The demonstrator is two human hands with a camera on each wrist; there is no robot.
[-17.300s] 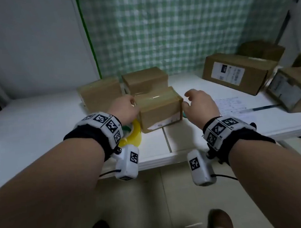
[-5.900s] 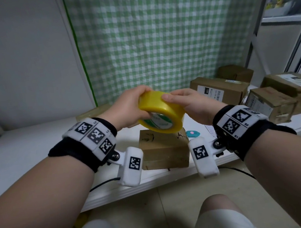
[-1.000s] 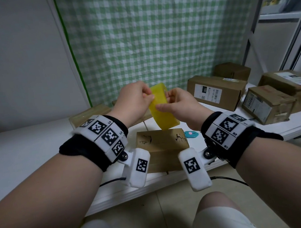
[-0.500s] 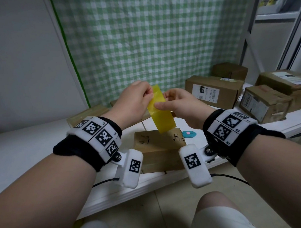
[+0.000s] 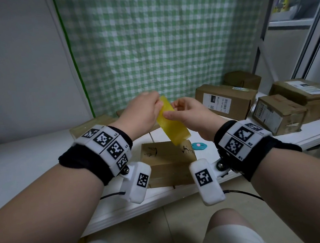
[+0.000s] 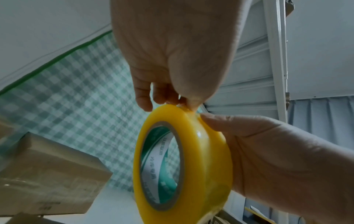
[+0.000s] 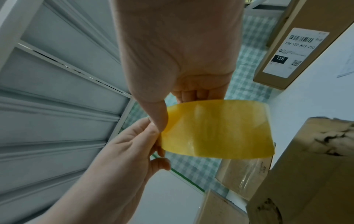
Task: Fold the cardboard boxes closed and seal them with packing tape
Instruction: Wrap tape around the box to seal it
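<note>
A yellow roll of packing tape (image 5: 173, 124) is held up edge-on between both hands, above a brown cardboard box (image 5: 168, 159) that stands closed at the table's front edge. My left hand (image 5: 158, 104) pinches the top rim of the roll (image 6: 184, 166) with thumb and fingertips (image 6: 143, 103). My right hand (image 5: 171, 111) grips the roll (image 7: 216, 128) from the other side, thumb (image 7: 159, 115) on its outer face. No loose tape end shows. In the right wrist view the box (image 7: 316, 166) has scuffed, torn marks on top.
A small blue cutter (image 5: 199, 146) lies right of the box. Several labelled cardboard boxes (image 5: 225, 101) crowd the table's right end. More boxes (image 5: 90, 125) stand behind at the left, by the green checked curtain (image 5: 158, 44). A shelf frame (image 5: 301, 21) rises at the right.
The roll, which lay on the table long ago, stays lifted between both hands. Over the last second it has barely moved, while my left fingertips work at its top rim.
</note>
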